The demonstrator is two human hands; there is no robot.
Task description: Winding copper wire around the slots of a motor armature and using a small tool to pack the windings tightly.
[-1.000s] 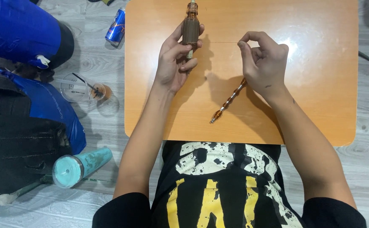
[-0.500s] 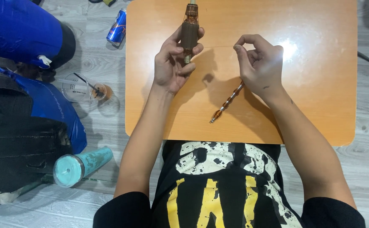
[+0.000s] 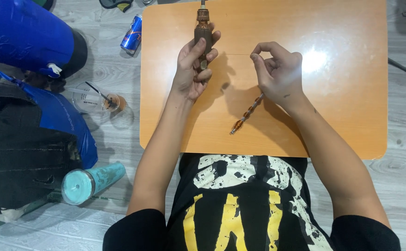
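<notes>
The left hand (image 3: 194,65) is closed around a brown screwdriver handle (image 3: 203,35), holding it above the orange bench (image 3: 342,107) with its long axis running from six to twelve o'clock; the metal collar end points to twelve, away from the person. The right hand (image 3: 279,74) is held with thumb and forefinger pinched together near its upper left; whether a small part sits between the fingertips cannot be told. The other fingers curl loosely.

A slim, ribbed copper-coloured bit shaft (image 3: 245,116) lies flat on the bench, its long axis slanting from about seven o'clock to one o'clock. Its upper end disappears beneath the right wrist, so the right hand is much the nearer of the two; from the left hand the shaft lies at about four o'clock, well apart.

On the floor, at nine o'clock of the bench, are a drinks can (image 3: 131,39), a clear plastic cup (image 3: 96,98) with a straw, a teal tumbler (image 3: 91,182) on its side and a blue container (image 3: 22,32).
</notes>
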